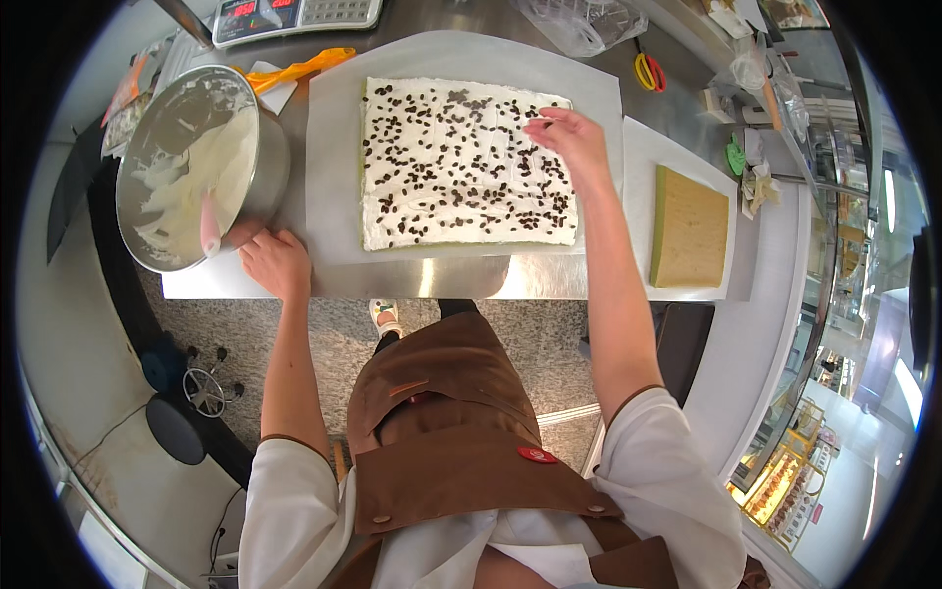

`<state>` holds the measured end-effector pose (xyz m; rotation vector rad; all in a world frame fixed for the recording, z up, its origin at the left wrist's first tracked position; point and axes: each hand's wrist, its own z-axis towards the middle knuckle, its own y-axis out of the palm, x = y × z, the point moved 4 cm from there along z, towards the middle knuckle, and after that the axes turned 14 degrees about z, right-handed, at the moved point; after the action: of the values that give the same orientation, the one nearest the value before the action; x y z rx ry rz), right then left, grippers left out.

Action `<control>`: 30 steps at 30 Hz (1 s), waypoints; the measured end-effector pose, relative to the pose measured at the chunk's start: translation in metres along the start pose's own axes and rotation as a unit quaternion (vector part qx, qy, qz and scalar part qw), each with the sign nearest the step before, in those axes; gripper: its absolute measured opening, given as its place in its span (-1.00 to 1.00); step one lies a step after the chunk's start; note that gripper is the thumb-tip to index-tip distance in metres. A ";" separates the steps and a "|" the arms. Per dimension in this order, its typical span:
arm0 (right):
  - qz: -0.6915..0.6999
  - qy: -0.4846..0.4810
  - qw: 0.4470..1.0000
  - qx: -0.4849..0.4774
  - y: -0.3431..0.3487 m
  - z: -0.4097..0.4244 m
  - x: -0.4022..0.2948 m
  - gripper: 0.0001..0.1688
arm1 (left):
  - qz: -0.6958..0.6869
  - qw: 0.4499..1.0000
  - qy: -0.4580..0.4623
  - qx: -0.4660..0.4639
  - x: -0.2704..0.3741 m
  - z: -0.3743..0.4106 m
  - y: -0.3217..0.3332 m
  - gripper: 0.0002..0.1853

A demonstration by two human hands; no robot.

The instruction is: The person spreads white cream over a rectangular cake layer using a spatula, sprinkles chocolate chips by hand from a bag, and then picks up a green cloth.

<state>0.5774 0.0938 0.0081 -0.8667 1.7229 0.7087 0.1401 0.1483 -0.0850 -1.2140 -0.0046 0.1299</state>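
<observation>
A rectangular sheet cake spread with white cream lies on parchment paper, with small dark beans or beads scattered over the cream. Its thin green edge shows at the left. Above the cake's upper right corner is my right hand, fingers bent together, with a small dark piece at the fingertips. My left hand rests by the steel table's front edge, beside a metal mixing bowl; its fingertips are partly hidden near the bowl. Inside the bowl are white cream and a spatula with a pink handle.
A second, plain sheet cake lies on paper at the right. Scissors, a clear plastic bag and a digital scale stand or lie at the back. An orange piping bag or wrapper is behind the bowl.
</observation>
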 end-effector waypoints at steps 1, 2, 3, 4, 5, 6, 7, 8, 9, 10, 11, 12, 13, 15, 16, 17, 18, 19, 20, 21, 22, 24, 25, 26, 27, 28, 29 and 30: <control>-0.009 -0.014 1.000 0.008 -0.010 0.014 -0.003 -0.65 | 0.001 1.000 -0.002 -0.015 0.001 0.001 -0.002 -0.74; -0.036 -0.023 0.999 0.011 -0.018 0.028 -0.005 -0.66 | 0.003 1.000 -0.004 -0.030 0.003 0.002 -0.005 -0.74; -0.063 -0.033 0.997 0.012 -0.021 0.040 -0.008 -0.66 | 0.005 0.999 -0.008 -0.045 0.004 0.003 -0.007 -0.74; -0.090 -0.043 0.995 0.013 -0.024 0.050 -0.009 -0.66 | 0.006 0.999 -0.009 -0.041 0.004 0.003 -0.008 -0.74; -0.114 -0.046 0.992 0.006 -0.025 0.060 -0.007 -0.65 | 0.006 0.999 -0.009 -0.037 0.004 0.003 -0.007 -0.73; -0.138 -0.048 0.989 -0.002 -0.024 0.067 -0.006 -0.64 | 0.008 0.999 -0.011 -0.034 0.003 0.002 -0.005 -0.73; -0.162 -0.049 0.985 -0.010 -0.023 0.075 -0.004 -0.63 | 0.010 1.000 -0.005 -0.024 0.002 0.002 -0.003 -0.73; -0.170 -0.051 0.984 -0.025 -0.024 0.083 0.002 -0.60 | 0.011 1.000 0.001 -0.013 0.001 0.002 -0.001 -0.74; -0.184 -0.056 0.981 -0.034 -0.023 0.088 0.004 -0.60 | 0.012 1.000 0.007 -0.004 0.000 0.001 0.001 -0.75; -0.198 -0.061 0.977 -0.042 -0.022 0.092 0.006 -0.59 | 0.017 1.000 0.009 -0.003 -0.001 0.000 0.004 -0.75; -0.212 -0.066 0.974 -0.051 -0.021 0.096 0.009 -0.58 | 0.021 1.000 0.011 -0.002 -0.002 0.000 0.006 -0.75; -0.205 -0.060 0.976 -0.050 -0.022 0.099 0.011 -0.58 | 0.023 1.000 0.012 -0.001 -0.001 0.000 0.006 -0.75; -0.199 -0.055 0.977 -0.049 -0.023 0.102 0.014 -0.57 | 0.024 0.999 0.007 -0.020 0.000 0.000 0.006 -0.73; -0.185 -0.046 0.981 -0.043 -0.026 0.106 0.015 -0.57 | 0.024 0.998 -0.005 -0.058 0.000 0.001 0.006 -0.71; -0.178 -0.042 0.982 -0.038 -0.028 0.106 0.013 -0.57 | 0.022 0.999 -0.002 -0.048 0.001 0.001 0.005 -0.71; -0.170 -0.038 0.984 -0.032 -0.031 0.104 0.012 -0.58 | 0.020 0.999 0.002 -0.036 0.002 0.002 0.003 -0.71; -0.120 -0.021 0.992 -0.027 -0.034 0.102 0.012 -0.60 | 0.016 1.000 0.007 -0.024 0.003 0.003 0.001 -0.72; -0.071 -0.008 0.997 -0.021 -0.038 0.100 0.008 -0.62 | 0.021 0.999 0.006 -0.031 0.005 0.004 0.002 -0.72; -0.022 0.004 1.000 -0.015 -0.042 0.097 0.004 -0.64 | 0.025 0.999 0.006 -0.038 0.002 0.002 0.002 -0.73; 0.047 0.027 0.999 -0.007 -0.049 0.095 -0.004 -0.66 | 0.023 0.999 0.003 -0.041 0.003 0.002 0.004 -0.73; 0.117 0.051 0.992 0.000 -0.054 0.090 -0.008 -0.68 | 0.017 0.999 0.001 -0.030 0.003 0.002 0.004 -0.74; 0.234 0.063 0.970 0.023 -0.075 0.106 -0.011 -0.75 | 0.004 1.000 0.007 0.004 0.007 0.002 -0.001 -0.73; 0.254 0.017 0.965 0.060 -0.086 0.118 -0.025 -0.74 | 0.015 1.000 0.006 -0.018 0.006 0.002 -0.001 -0.73; 0.274 -0.027 0.957 0.095 -0.098 0.130 -0.039 -0.74 | 0.015 1.000 0.004 -0.017 0.004 0.001 0.001 -0.73; 0.293 -0.071 0.944 0.131 -0.106 0.141 -0.049 -0.73 | 0.016 1.000 0.002 -0.015 0.002 0.000 0.003 -0.72; 0.298 -0.104 0.933 0.171 -0.113 0.156 -0.055 -0.73 | 0.013 0.999 -0.006 -0.028 0.006 0.001 -0.002 -0.72; 0.302 -0.137 0.920 0.209 -0.119 0.175 -0.063 -0.72 | 0.012 1.000 -0.001 -0.015 0.007 0.002 -0.002 -0.72; 0.306 -0.167 0.904 0.248 -0.126 0.196 -0.068 -0.71 | 0.014 1.000 -0.001 -0.017 0.009 0.003 -0.003 -0.72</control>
<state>0.7985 0.1931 0.0097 0.1646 1.7384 0.7175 0.1487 0.1513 -0.0819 -1.2476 0.0076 0.1560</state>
